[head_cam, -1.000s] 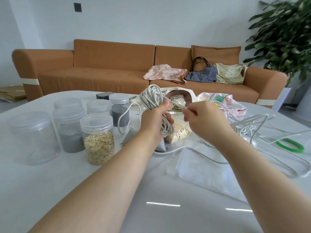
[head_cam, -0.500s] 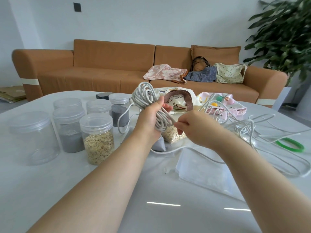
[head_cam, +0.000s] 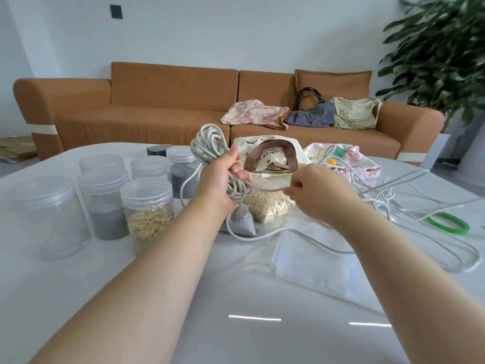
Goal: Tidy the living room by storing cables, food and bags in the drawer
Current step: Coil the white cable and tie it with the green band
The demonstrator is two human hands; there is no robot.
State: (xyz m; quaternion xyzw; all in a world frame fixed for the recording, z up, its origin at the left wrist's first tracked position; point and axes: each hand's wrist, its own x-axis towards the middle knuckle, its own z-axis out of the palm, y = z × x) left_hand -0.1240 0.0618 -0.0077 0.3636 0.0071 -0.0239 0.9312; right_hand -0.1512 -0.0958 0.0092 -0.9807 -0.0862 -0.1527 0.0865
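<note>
my left hand (head_cam: 221, 179) grips the coiled grey-white cable (head_cam: 207, 146), bundling its loops | my right hand (head_cam: 317, 195), right of the coil, pinches the loose strand taut, I judge for wrapping

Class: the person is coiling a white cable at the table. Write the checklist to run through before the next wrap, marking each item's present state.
1. Left hand grips the coil: ok.
2. Right hand pinches the free strand: ok.
3. Free strand runs clear between the hands: ok.
4. Loose cables on the table untangled: not ok, they cross in a heap.
5. Drawer open and within reach: cannot tell, none in view.
</note>
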